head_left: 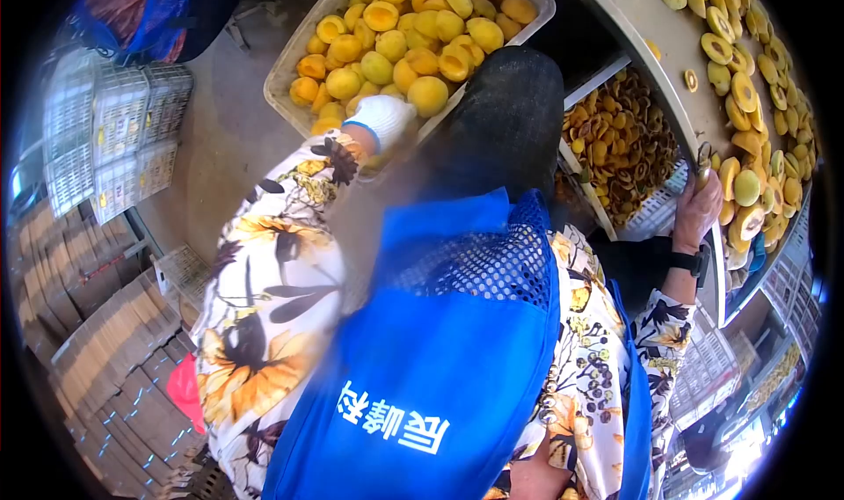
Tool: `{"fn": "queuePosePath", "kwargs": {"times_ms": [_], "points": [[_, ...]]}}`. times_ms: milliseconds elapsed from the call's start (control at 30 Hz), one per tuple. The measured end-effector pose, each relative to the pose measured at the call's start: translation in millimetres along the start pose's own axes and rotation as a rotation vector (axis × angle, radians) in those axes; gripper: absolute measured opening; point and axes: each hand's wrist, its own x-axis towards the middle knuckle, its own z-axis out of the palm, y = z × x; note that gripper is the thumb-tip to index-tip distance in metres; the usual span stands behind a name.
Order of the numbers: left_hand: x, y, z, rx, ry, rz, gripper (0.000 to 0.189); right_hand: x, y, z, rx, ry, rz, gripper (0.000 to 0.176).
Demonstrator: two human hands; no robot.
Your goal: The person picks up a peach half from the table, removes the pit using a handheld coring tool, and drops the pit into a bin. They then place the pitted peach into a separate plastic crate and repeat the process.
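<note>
My left hand (pixel 382 120), in a white glove with a blue cuff, is at the near edge of a pale crate (pixel 274 91) full of yellow-orange fruit (pixel 378 67). Its fingers are partly hidden, so their grip is unclear. At the rim of the metal table (pixel 651 38), my bare right hand (pixel 699 203) has its fingers closed round something small and dark. A wristband is below that hand. Cut fruit halves (pixel 745 131) lie on the table beside it. Under the rim, a second crate (pixel 655 214) holds darker cut fruit pieces (pixel 620 144).
White plastic crates (pixel 119 135) are stacked at the left, above bundles of flat cardboard (pixel 114 333). A blue bag-like item (pixel 132 16) is at the upper left. More crates (pixel 703 364) stand at the lower right. My dark-clothed knee (pixel 514 91) lies between the two fruit crates.
</note>
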Motion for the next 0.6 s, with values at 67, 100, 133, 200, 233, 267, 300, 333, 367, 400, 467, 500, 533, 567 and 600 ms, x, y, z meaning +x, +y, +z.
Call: {"fn": "queuePosePath", "kwargs": {"times_ms": [67, 100, 133, 200, 233, 267, 300, 333, 367, 400, 467, 500, 533, 567, 600], "points": [[1.6, -9.7, 9.5, 0.045, 0.017, 0.064, 0.019, 1.5, -0.3, -0.2, -0.002, -0.001, -0.007, 0.033], [3.0, -13.0, 14.2, 0.068, 0.024, 0.097, 0.016, 1.1, -0.7, -0.5, -0.004, -0.005, -0.009, 0.033], [8.2, -7.9, 14.5, 0.089, -0.038, 0.033, 0.015, 0.3, 0.0, 0.1, -0.002, -0.008, 0.01, 0.033], [22.3, -11.7, 23.6, 0.082, -0.03, 0.056, 0.016, -1.2, 0.9, 2.3, 0.007, -0.017, 0.044, 0.033], [25.8, -14.1, 34.8, 0.073, -0.032, 0.064, 0.017, -2.0, -0.5, 1.4, 0.007, -0.032, 0.052, 0.033], [30.5, -19.1, 48.8, 0.107, 0.032, 0.105, 0.016, -2.9, -2.0, 0.8, 0.004, -0.038, 0.069, 0.034], [29.7, -15.1, 45.0, 0.154, 0.089, 0.113, 0.016, -1.1, -3.2, 2.6, 0.0, -0.033, 0.089, 0.034], [33.1, -10.9, 39.3, 0.134, 0.003, 0.072, 0.017, -1.7, -3.4, 3.2, -0.004, -0.028, 0.082, 0.033], [33.1, -4.3, 34.7, 0.106, -0.083, 0.033, 0.019, -3.3, -4.9, 1.5, -0.01, -0.028, 0.08, 0.033], [36.1, -2.9, 36.5, 0.055, -0.063, 0.02, 0.021, -2.7, -6.5, 0.8, -0.019, -0.019, 0.081, 0.033], [43.4, -7.6, 41.1, -0.034, -0.012, -0.015, 0.028, -0.2, -8.6, 1.5, -0.022, -0.012, 0.114, 0.033], [33.8, -5.9, 29.5, -0.03, -0.071, -0.008, 0.029, -2.7, -8.1, 1.0, 0.013, -0.032, 0.095, 0.034], [25.2, -2.3, 7.0, -0.022, -0.123, 0.005, 0.031, -3.6, -5.6, 0.4, 0.041, -0.045, 0.079, 0.035], [23.4, 0.8, -8.2, -0.017, -0.169, 0.021, 0.033, -1.8, -1.1, -0.2, 0.062, -0.055, 0.061, 0.036], [25.7, 1.5, -10.0, -0.031, -0.16, -0.041, 0.038, -2.6, 1.2, 0.8, 0.047, -0.06, 0.053, 0.04]]}}
